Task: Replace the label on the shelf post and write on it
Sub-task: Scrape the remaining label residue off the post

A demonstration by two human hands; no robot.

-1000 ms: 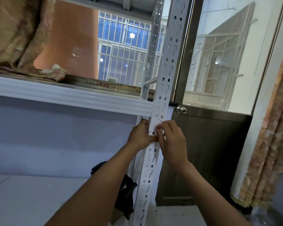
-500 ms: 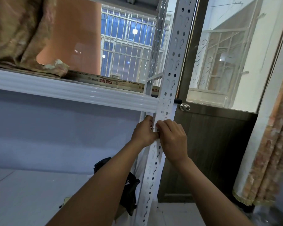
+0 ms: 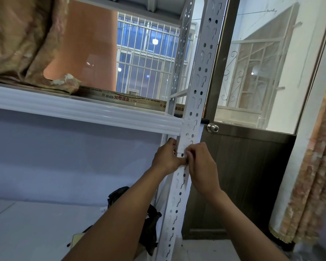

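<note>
Hands (image 3: 201, 162) at label (image 3: 185, 146) on shelf post (image 3: 202, 72)

I think this is a home storeroom. I see a slotted shelf post (image 3: 201, 76), folded fabric (image 3: 21, 38) on the shelf (image 3: 83, 112), and a curtain (image 3: 312, 176) by the door (image 3: 239, 176).

Arms raised, left hand (image 3: 166, 157), right hand (image 3: 200, 162), fingers curled, touching
</note>
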